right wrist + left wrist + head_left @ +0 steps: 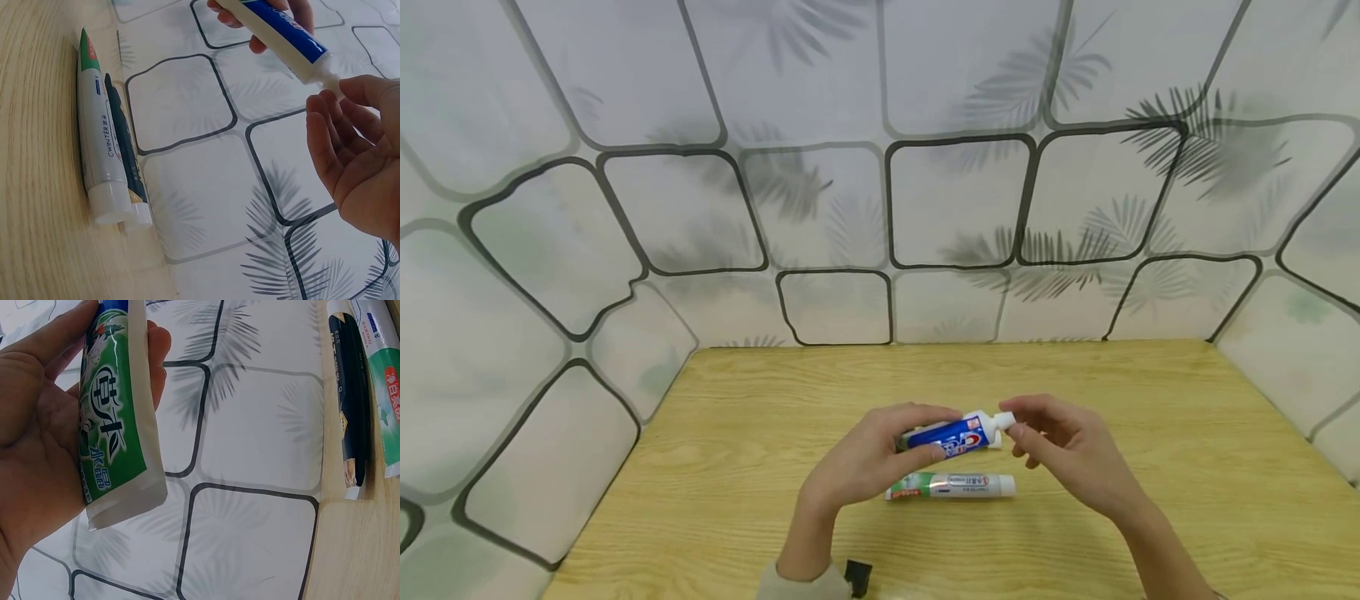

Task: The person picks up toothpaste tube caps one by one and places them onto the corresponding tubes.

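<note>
My left hand (857, 458) grips a toothpaste tube (955, 437) above the table, thumb on the near side and fingers across the top. In the left wrist view the tube (112, 419) has a green label toward its flat end and blue higher up. The thumb and fingertips of my right hand (1075, 454) pinch the white cap (1004, 420) at the tube's other end. Seen from the right wrist, that hand (369, 144) partly hides the cap, and the tube's blue and white side (287, 31) faces the camera.
On the wooden table (722, 467) lies a white and green toothpaste tube (955, 486). Beside it lies a dark tube (347, 394) with a white cap, mostly hidden in the head view. A patterned wall covering (955, 200) borders the table. A small black object (857, 577) is by the left sleeve.
</note>
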Demonstrator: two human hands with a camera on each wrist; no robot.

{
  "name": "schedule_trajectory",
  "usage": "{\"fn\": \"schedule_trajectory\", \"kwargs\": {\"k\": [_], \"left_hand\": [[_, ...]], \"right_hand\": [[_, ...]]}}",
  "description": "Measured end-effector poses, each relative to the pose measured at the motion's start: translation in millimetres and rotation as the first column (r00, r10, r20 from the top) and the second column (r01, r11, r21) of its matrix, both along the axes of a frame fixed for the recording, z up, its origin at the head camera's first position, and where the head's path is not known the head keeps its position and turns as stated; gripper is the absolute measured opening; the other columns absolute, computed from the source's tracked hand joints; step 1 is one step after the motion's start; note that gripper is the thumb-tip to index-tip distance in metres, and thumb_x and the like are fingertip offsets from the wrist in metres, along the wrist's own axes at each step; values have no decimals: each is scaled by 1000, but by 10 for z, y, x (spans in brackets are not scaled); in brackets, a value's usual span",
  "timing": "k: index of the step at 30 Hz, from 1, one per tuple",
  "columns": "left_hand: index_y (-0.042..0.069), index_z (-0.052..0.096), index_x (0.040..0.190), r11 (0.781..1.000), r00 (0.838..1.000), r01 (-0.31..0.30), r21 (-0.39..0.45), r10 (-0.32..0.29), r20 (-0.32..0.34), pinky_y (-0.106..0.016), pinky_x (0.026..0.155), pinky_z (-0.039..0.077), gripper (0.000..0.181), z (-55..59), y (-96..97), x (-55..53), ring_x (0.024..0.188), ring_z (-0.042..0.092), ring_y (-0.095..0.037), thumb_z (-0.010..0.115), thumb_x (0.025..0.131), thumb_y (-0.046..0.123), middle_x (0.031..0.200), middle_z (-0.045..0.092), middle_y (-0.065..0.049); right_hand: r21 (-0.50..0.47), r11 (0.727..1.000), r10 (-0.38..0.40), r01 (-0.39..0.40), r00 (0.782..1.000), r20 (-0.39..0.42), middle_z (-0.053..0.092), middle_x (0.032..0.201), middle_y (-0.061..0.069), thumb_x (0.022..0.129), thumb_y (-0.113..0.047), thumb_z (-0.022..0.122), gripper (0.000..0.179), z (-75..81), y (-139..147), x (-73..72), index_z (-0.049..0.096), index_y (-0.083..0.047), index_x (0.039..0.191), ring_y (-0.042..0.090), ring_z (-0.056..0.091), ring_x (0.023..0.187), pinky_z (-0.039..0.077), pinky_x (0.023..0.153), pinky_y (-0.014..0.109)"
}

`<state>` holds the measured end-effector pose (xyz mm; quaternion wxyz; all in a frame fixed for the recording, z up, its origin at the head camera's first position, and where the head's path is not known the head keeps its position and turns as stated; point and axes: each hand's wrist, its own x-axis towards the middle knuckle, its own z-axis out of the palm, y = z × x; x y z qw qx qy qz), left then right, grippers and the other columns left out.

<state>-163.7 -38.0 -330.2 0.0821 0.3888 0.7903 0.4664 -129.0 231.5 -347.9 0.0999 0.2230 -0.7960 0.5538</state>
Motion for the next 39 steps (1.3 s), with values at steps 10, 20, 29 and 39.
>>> {"fn": "schedule_trajectory", "kwargs": {"k": [10, 20, 29, 39], "left_hand": [[23, 61, 137, 1000, 1000, 11, -8, -11, 2, -25, 87, 50, 39, 4, 1, 0, 105, 60, -8, 63, 99, 18, 129, 64, 5], [21, 62, 136, 1000, 1000, 7, -25, -8, -18, -26, 91, 49, 39, 6, -3, 6, 108, 60, -7, 65, 97, 16, 128, 65, 5], [21, 63, 134, 1000, 1000, 15, -17, -16, -25, -24, 87, 50, 38, 10, -8, 24, 104, 60, -6, 66, 97, 17, 125, 66, 4], [21, 62, 136, 999, 999, 2, -42, -4, -42, -23, 87, 49, 38, 16, -7, 28, 102, 60, -5, 65, 97, 18, 125, 66, 2]], "right_hand": [[29, 1000, -5, 4, 1000, 27, 67, 90, -2, 98, -2, 59, 20, -5, 1, -3, 65, -1, 117, 16, 64, 71, 55, 58, 31], [57, 998, -9, 7, 999, 34, 68, 85, -3, 99, -3, 57, 15, -21, 0, -16, 65, 0, 112, 15, 64, 70, 55, 58, 31], [58, 998, -24, 22, 999, 29, 64, 76, 4, 100, -4, 56, 11, -31, -17, -26, 67, -3, 99, 16, 62, 64, 54, 55, 32], [43, 994, -105, 105, 995, -5, 65, 87, -2, 100, -4, 58, 13, -58, -77, -11, 61, -4, 112, 16, 63, 65, 54, 55, 31]]}}
